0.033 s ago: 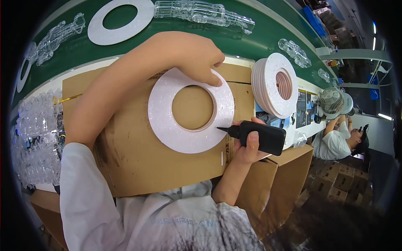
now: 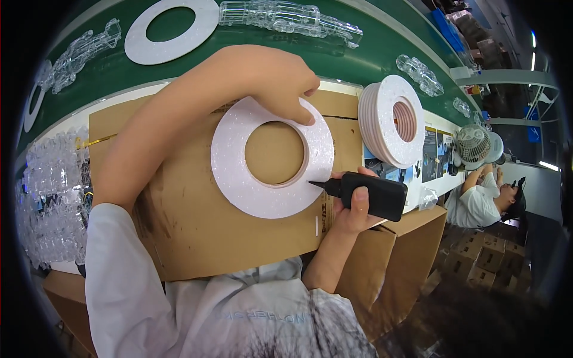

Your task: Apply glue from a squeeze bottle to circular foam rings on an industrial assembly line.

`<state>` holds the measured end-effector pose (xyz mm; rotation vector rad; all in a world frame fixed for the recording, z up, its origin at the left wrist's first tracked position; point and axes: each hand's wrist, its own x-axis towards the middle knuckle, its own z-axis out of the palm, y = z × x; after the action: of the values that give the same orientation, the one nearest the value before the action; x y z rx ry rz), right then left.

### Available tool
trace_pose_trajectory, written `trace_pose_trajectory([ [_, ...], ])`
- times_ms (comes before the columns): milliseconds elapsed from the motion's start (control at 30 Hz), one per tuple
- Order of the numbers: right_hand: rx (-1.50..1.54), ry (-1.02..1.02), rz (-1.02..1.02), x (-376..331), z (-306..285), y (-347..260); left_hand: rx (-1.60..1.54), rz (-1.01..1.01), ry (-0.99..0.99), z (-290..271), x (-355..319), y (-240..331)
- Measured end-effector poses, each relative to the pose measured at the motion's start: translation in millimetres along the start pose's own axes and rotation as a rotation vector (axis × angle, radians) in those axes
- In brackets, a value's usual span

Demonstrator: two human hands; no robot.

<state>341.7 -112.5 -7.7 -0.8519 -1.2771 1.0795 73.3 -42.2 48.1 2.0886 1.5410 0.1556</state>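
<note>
A flat white speckled ring (image 2: 230,158) with a large round hole lies in front of me. My left hand (image 2: 286,83) reaches over it and grips its far right edge, the thumb on top and the other fingers mostly hidden. A black squeeze bottle (image 2: 382,197) with a pointed nozzle is in my right hand (image 2: 355,215), its fingers wrapped round it. The bottle lies almost level, and its tip is at the lower right of the ring's face; whether it touches, I cannot tell.
Under the ring is a cardboard sheet (image 2: 197,238). White rings (image 2: 382,122) stand stacked at the right. Clear plastic parts (image 2: 54,197) fill the left side. A green belt (image 2: 197,59) at the back carries another ring (image 2: 140,36). A fan (image 2: 473,146) and a person (image 2: 477,206) are farther right.
</note>
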Motion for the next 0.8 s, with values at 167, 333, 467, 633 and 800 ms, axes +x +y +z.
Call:
trace_pose_trajectory([
  [167, 0.017, -0.001, -0.024, -0.8, -0.3, 2.8, 0.043, 0.018, -0.081, -3.6, -1.5, 3.4],
  [333, -0.028, -0.046, -0.002, -1.7, -2.0, -2.4, 0.038, 0.022, -0.069, -3.8, -1.5, 5.0],
  [467, -0.117, -0.033, -0.102, -0.4, -4.3, 4.1, 0.035, 0.012, -0.073, -6.2, -1.9, 6.3],
  [633, -0.087, -0.07, -0.227, 0.4, -10.0, 7.8, 0.024, 0.026, -0.073, -3.2, 1.6, 4.9],
  [800, -0.174, 0.041, -0.225, 2.2, -9.9, 9.9, 0.085, 0.083, -0.003, 5.5, -3.2, -0.4],
])
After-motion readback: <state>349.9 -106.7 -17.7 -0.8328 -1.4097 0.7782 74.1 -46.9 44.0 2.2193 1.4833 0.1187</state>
